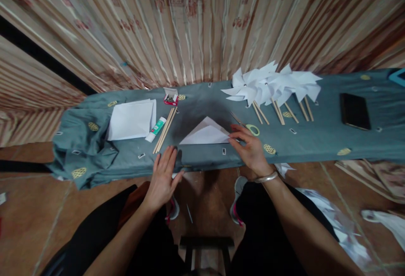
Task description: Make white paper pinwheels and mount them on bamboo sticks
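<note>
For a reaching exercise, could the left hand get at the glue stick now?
Probably yes: the left hand looks open and nearby, and nothing covers the glue stick, though wooden sticks lie beside it.

- Counter cloth (202,156): grey-green, printed with yellow pineapples (269,148) and small black-and-white labels (224,151).
- Folded paper (206,134), stacked sheets (131,120) and pinwheels (251,88): white.
- Glue stick (155,129): white and green.
- Pin box (171,103): red and white.
- Scissors' handle (248,126): pale yellow-green.
- Curtain (202,36): beige, patterned in reddish-brown.
- Bracelet (266,178): silver.
</note>
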A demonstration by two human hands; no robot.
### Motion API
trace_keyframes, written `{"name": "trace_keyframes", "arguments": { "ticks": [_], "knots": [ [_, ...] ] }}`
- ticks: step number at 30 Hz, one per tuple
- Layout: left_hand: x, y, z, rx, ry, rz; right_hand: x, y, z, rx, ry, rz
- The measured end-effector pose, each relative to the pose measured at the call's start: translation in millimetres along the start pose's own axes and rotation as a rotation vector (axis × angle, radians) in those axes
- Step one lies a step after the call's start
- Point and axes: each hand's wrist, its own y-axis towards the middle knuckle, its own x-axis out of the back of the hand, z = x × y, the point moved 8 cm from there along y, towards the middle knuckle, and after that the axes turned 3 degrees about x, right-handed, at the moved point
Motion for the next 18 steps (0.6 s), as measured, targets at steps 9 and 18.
{"name": "trace_keyframes", "arguments": {
  "ticks": [9,18],
  "knots": [
    [-14.7,62.1,5.1,0.57,-1.314,0.022,14.6,8.5,19.0,0.054,0.077,-0.104],
    [-34.9,81.5,6.4,0.87,-1.706,0.097,4.6,4.7,48.0,0.204,-0.032,-0.025]
  ]
}}
